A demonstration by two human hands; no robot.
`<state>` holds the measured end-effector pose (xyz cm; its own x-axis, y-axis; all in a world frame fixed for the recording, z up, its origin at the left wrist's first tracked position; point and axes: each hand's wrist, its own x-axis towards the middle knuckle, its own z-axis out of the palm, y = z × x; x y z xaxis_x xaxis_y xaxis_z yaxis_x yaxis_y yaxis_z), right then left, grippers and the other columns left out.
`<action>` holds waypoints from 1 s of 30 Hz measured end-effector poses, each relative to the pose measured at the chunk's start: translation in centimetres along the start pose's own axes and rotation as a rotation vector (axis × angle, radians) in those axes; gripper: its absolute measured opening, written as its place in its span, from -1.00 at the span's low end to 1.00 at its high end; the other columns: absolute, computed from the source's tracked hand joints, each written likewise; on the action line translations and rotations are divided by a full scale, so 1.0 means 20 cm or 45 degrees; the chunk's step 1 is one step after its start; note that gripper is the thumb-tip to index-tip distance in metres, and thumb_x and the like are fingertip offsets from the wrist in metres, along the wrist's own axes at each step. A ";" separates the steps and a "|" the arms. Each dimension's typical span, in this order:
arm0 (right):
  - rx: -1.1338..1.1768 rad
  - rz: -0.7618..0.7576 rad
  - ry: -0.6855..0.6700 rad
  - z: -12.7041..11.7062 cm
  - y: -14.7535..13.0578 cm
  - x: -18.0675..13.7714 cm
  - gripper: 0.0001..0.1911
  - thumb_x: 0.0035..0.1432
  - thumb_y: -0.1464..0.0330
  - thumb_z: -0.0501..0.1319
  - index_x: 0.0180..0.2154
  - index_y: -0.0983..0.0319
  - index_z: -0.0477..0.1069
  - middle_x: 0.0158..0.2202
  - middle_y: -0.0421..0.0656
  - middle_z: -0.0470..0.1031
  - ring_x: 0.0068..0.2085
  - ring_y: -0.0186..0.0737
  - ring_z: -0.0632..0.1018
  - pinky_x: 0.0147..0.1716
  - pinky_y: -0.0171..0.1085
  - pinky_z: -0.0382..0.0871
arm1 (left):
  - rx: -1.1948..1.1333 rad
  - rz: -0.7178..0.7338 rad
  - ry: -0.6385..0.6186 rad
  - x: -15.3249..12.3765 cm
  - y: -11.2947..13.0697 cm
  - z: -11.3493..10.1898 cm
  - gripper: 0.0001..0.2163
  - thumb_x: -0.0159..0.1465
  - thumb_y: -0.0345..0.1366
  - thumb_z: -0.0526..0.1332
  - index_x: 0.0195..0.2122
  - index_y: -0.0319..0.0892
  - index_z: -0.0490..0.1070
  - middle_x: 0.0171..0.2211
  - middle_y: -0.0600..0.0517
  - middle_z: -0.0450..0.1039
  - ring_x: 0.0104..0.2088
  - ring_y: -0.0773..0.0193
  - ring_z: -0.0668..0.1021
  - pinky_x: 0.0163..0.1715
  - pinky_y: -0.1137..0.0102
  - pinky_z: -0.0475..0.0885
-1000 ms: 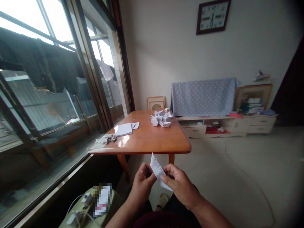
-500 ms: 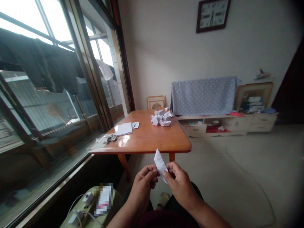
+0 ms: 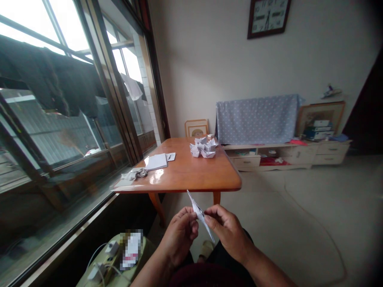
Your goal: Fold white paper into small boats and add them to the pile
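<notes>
A small piece of folded white paper [image 3: 198,212] is held between my two hands, in front of my lap and below the table's near edge. It is turned nearly edge-on, pointed at its top and bottom ends, with a narrow gap showing between its layers. My left hand [image 3: 181,233] pinches its left side with thumb and fingers. On the other side, my right hand [image 3: 225,227] grips it between thumb and forefinger. A cluster of folded white paper pieces [image 3: 203,148] sits on the far right part of the wooden table [image 3: 185,175].
A stack of white paper [image 3: 156,162] and a crumpled grey cloth [image 3: 136,174] lie at the table's left. Beside my left arm, a green stool [image 3: 143,255] carries plugs and cables. A low cabinet [image 3: 305,157] stands along the wall, and windows run down the left.
The folded paper has turned from showing its printed face to nearly edge-on. Its top tip has swung left, and a gap between the layers now shows. Both hands still hold it.
</notes>
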<state>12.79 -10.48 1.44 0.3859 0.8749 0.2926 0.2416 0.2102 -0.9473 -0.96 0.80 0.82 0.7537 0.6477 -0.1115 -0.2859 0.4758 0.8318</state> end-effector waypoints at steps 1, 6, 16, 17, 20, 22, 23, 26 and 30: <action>0.016 0.009 -0.003 0.00 0.00 0.00 -0.71 0.28 0.13 0.22 -0.19 0.22 0.49 -0.29 -0.15 0.55 -0.28 -0.22 0.51 -0.27 -0.28 0.37 | -0.011 -0.017 -0.006 0.00 0.00 0.00 -0.78 0.18 -0.25 0.40 -0.32 -0.21 0.37 -0.59 0.16 0.26 -0.60 0.48 0.28 -0.60 0.56 0.07; 0.133 0.081 -0.051 0.00 0.01 0.01 -0.73 0.27 0.15 0.23 -0.22 0.24 0.48 -0.38 -0.20 0.51 -0.36 -0.27 0.47 -0.35 -0.31 0.35 | -0.080 -0.095 -0.034 0.00 -0.01 0.00 -0.78 0.17 -0.27 0.40 -0.30 -0.23 0.39 -0.56 0.15 0.28 -0.60 0.49 0.29 -0.59 0.58 0.12; 0.145 0.106 -0.114 0.00 0.01 0.00 -0.78 0.28 0.20 0.18 -0.22 0.22 0.46 -0.42 -0.19 0.52 -0.41 -0.27 0.51 -0.40 -0.32 0.37 | -0.204 -0.197 -0.110 0.00 -0.01 -0.03 -0.90 0.20 -0.40 0.32 -0.31 -0.24 0.40 -0.56 0.14 0.28 -0.60 0.49 0.34 -0.58 0.61 0.22; 0.115 0.066 -0.112 0.01 0.00 0.00 -0.80 0.29 0.22 0.16 -0.20 0.22 0.44 -0.40 -0.19 0.54 -0.40 -0.26 0.52 -0.38 -0.31 0.38 | -0.202 -0.197 -0.105 0.00 -0.01 -0.03 -0.91 0.20 -0.40 0.31 -0.32 -0.24 0.40 -0.56 0.13 0.29 -0.60 0.49 0.35 -0.58 0.61 0.24; -0.066 -0.060 -0.035 0.01 0.00 0.00 -0.86 0.28 0.31 0.15 -0.14 0.19 0.37 -0.40 -0.19 0.56 -0.41 -0.26 0.52 -0.38 -0.31 0.37 | -0.182 -0.190 -0.106 0.00 -0.02 -0.03 -0.92 0.20 -0.41 0.30 -0.34 -0.23 0.39 -0.55 0.10 0.34 -0.58 0.46 0.40 -0.55 0.59 0.29; -0.218 -0.107 0.044 0.01 0.02 0.00 -0.88 0.26 0.34 0.15 -0.14 0.18 0.33 -0.44 -0.23 0.54 -0.45 -0.27 0.50 -0.42 -0.32 0.33 | -0.174 -0.175 -0.120 0.01 -0.03 -0.03 -0.94 0.21 -0.42 0.28 -0.34 -0.23 0.39 -0.54 0.09 0.36 -0.57 0.44 0.42 -0.53 0.58 0.31; -0.287 -0.125 0.076 0.01 0.03 0.00 -0.89 0.26 0.35 0.14 -0.15 0.17 0.32 -0.45 -0.24 0.52 -0.46 -0.28 0.49 -0.43 -0.32 0.31 | -0.177 -0.167 -0.129 0.01 -0.03 -0.03 -0.95 0.21 -0.42 0.27 -0.34 -0.23 0.39 -0.54 0.08 0.37 -0.57 0.43 0.43 -0.53 0.58 0.31; -0.457 -0.190 0.146 0.00 0.04 0.00 -0.96 0.26 0.38 0.13 -0.24 0.16 0.34 -0.47 -0.25 0.47 -0.46 -0.28 0.47 -0.41 -0.32 0.30 | -0.189 -0.139 -0.161 0.01 -0.03 -0.03 -0.98 0.21 -0.43 0.24 -0.34 -0.23 0.41 -0.54 0.07 0.37 -0.57 0.42 0.44 -0.53 0.56 0.33; -0.569 -0.275 0.175 -0.01 0.04 0.01 -0.85 0.23 0.45 0.09 -0.32 0.16 0.42 -0.43 -0.23 0.49 -0.39 -0.26 0.50 -0.35 -0.31 0.30 | -0.193 -0.105 -0.194 0.01 -0.04 -0.04 -0.98 0.21 -0.42 0.23 -0.33 -0.26 0.43 -0.50 0.05 0.41 -0.56 0.40 0.46 -0.53 0.55 0.34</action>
<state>13.24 -10.28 0.81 0.3917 0.7602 0.5183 0.6740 0.1465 -0.7241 -0.95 1.01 -0.30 0.8556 0.5111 -0.0823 -0.2968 0.6146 0.7309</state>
